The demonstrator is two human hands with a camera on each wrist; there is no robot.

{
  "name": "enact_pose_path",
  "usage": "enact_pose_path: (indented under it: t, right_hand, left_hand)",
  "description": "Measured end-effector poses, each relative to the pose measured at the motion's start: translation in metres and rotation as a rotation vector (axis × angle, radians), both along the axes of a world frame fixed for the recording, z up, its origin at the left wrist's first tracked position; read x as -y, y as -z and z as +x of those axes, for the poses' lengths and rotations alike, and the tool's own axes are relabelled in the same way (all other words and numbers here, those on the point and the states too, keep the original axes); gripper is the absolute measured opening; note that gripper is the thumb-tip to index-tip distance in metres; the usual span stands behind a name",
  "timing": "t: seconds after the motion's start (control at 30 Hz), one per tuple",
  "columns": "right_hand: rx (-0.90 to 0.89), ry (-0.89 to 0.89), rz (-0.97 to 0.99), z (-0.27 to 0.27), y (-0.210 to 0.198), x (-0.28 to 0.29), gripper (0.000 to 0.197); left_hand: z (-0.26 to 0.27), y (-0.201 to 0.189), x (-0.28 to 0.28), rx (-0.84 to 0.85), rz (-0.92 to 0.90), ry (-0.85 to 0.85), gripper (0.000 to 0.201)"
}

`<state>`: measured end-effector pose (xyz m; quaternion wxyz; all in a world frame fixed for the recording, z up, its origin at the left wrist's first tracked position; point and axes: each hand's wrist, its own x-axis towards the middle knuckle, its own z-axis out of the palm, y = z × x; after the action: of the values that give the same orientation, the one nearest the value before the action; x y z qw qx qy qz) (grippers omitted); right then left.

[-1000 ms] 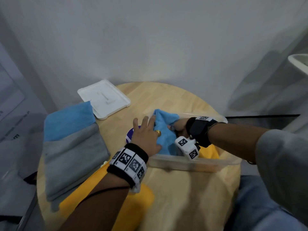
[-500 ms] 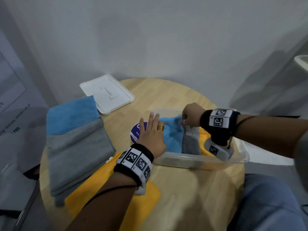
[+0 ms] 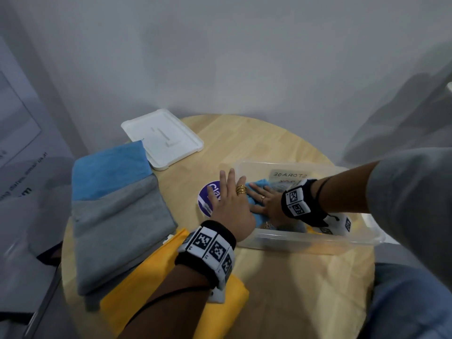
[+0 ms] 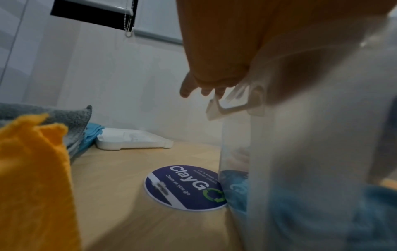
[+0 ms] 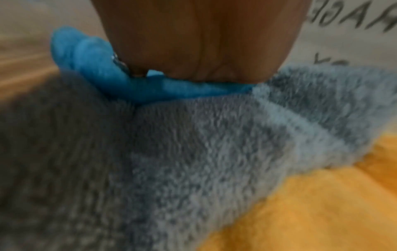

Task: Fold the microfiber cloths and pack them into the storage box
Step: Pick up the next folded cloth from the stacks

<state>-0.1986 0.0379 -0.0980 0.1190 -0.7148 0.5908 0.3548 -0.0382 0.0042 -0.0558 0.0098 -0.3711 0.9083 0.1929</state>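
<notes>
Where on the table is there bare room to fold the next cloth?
Bare wood lies in front of the storage box, right of the yellow cloth. A smaller patch lies between the white lid and the box's far wall. The left side is crowded: blue cloth, grey cloth, round sticker.

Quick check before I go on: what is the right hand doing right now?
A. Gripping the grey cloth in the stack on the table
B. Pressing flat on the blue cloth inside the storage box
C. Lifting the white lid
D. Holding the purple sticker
B: the right hand lies flat, fingers straight, on the blue cloth inside the storage box.
</notes>
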Motion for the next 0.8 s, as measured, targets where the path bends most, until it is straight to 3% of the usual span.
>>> enact_pose_path:
  t: [0.17,0.23,0.3,0.33,0.37,0.4,0.47,0.53,0.7,0.8]
  right_hand:
    - [0.073,0.016,0.030,0.004,0.009,0.009,0.075]
    - [0.237,0.069,0.055,-0.004,-0.008,0.015,0.081]
    - [0.493,0.173,-0.136,-0.014,-0.033,0.018,0.056]
    - [0.526,0.209,-0.305,-0.018,-0.044,0.017,0.039]
    - [0.464,0.282,-0.400,-0.022,-0.052,0.016,0.034]
    - [0.369,0.389,-0.423,-0.025,-0.054,0.015,0.042]
    - [0.276,0.630,-0.322,-0.025,-0.049,0.018,0.060]
    - [0.347,0.838,-0.219,-0.024,-0.039,0.025,0.060]
    - [0.482,0.959,-0.147,-0.038,-0.033,0.030,0.026]
    - [0.774,1.062,-0.115,-0.035,-0.041,0.024,0.014]
  left_hand:
    - [0.002,0.004,0.007,0.007,0.012,0.031,0.079]
    - [0.002,0.005,0.008,0.014,0.009,0.046,0.079]
    - [0.003,0.005,0.009,-0.004,0.020,0.040,0.079]
    - [0.003,0.004,0.008,-0.016,0.026,0.032,0.078]
    - [0.003,0.004,0.007,-0.026,0.029,0.023,0.078]
    - [0.003,0.004,0.006,-0.034,0.029,0.014,0.078]
    - [0.003,0.004,0.004,-0.042,0.027,-0.006,0.077]
    - [0.003,0.005,0.004,-0.047,0.026,-0.012,0.076]
    - [0.003,0.008,0.005,-0.223,0.122,-0.033,0.072]
    - [0.004,0.013,0.005,-0.287,0.119,-0.053,0.063]
